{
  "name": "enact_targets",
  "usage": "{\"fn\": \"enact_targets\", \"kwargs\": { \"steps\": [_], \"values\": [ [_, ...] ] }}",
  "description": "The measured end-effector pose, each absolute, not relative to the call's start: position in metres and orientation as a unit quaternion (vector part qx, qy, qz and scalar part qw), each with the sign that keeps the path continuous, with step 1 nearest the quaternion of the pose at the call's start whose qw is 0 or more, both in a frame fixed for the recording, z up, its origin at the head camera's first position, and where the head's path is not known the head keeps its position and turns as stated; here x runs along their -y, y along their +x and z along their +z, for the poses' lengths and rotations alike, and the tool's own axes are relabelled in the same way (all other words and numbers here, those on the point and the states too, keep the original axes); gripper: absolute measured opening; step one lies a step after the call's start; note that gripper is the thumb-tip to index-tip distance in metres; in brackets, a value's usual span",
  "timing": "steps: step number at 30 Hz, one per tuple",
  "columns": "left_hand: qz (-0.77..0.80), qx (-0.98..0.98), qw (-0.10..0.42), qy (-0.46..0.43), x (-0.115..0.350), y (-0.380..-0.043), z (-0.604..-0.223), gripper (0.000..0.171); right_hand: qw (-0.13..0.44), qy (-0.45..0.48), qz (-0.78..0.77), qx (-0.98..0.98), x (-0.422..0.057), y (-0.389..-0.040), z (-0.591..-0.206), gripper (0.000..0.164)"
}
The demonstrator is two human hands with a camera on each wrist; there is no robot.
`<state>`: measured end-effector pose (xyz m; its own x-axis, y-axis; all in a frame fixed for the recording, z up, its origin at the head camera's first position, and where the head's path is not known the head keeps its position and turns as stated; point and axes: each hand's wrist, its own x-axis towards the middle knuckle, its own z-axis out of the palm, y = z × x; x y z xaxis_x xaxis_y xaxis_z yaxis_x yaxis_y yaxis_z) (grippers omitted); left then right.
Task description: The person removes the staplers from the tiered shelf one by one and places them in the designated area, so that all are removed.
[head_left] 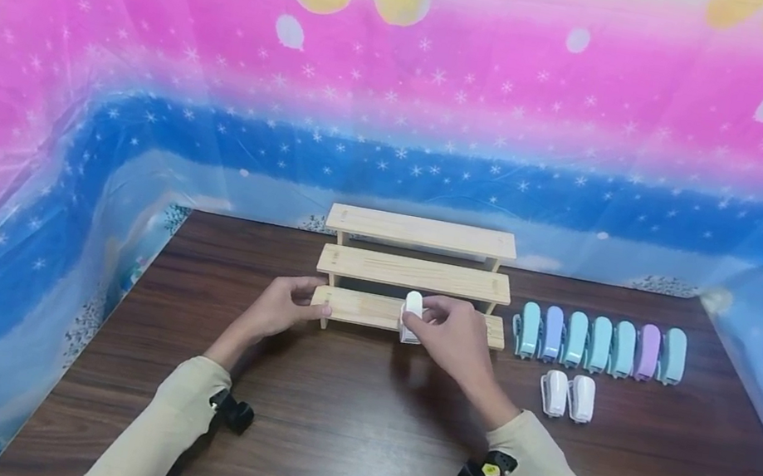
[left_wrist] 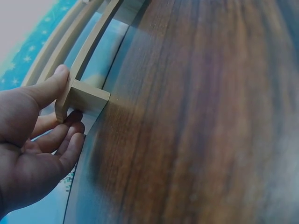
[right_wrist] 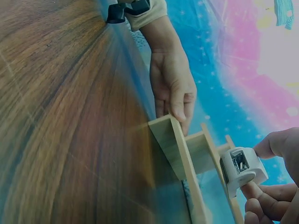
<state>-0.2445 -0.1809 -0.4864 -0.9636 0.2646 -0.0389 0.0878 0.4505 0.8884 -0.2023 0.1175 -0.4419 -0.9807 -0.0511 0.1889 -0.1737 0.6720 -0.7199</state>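
Observation:
A white mini stapler (head_left: 410,323) is pinched between the thumb and fingers of my right hand (head_left: 461,340), over the lowest tier of a three-tier wooden display rack (head_left: 413,274). In the right wrist view the stapler (right_wrist: 246,169) shows a rectangular opening with metal inside, and the fingers curl beside it. My left hand (head_left: 281,307) grips the left end of the lowest tier. Seen from the left wrist, its thumb lies on top of the board (left_wrist: 88,51) and its fingers are underneath.
Right of the rack stands a row of several teal and purple staplers (head_left: 598,344). Two white staplers (head_left: 567,396) stand in front of that row. A dark wooden table (head_left: 348,435) bears everything, with a patterned cloth (head_left: 438,172) hanging behind it.

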Motion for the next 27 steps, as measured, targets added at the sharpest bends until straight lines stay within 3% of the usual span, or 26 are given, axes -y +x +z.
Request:
{"fn": "enact_targets", "kwargs": {
  "steps": [27],
  "values": [
    [0.510, -0.851, 0.089, 0.089, 0.180, -0.242, -0.482, 0.061, 0.099, 0.009, 0.386, 0.917, -0.194, -0.183, -0.430, 0.050]
  ]
}}
